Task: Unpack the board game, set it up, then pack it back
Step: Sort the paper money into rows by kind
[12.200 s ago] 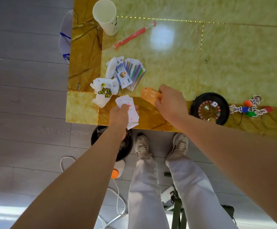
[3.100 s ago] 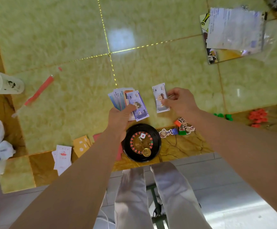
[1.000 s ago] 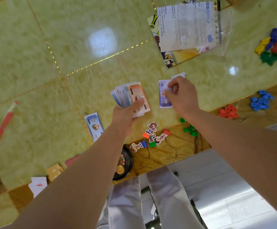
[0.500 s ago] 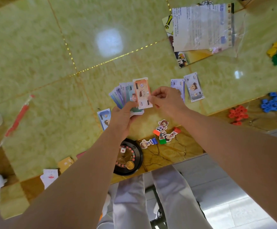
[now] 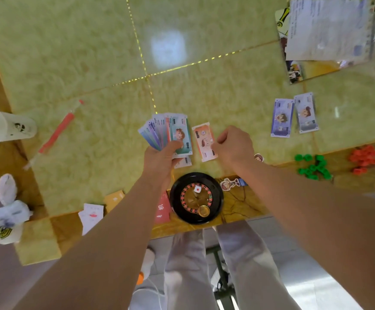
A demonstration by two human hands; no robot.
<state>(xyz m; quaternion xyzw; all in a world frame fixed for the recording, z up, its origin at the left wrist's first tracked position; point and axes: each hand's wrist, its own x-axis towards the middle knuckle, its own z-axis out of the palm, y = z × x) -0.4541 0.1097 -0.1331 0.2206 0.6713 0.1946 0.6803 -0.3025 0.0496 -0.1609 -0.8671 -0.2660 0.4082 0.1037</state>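
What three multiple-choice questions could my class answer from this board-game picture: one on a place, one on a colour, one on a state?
1. Where does the roulette wheel stand?
A) at the near edge of the table
B) at the far edge
C) on the floor

2. What colour is the single banknote at the fingertips of the right hand?
A) green
B) orange
C) blue

3. What is the left hand doing?
A) lying flat and empty
B) curled and empty
C) holding a fan of banknotes

Answers: 1 A, the wheel sits on the brown border nearest the person's legs. 2 B, that note is plainly orange. 3 C, the thumb presses the spread notes against the fingers.
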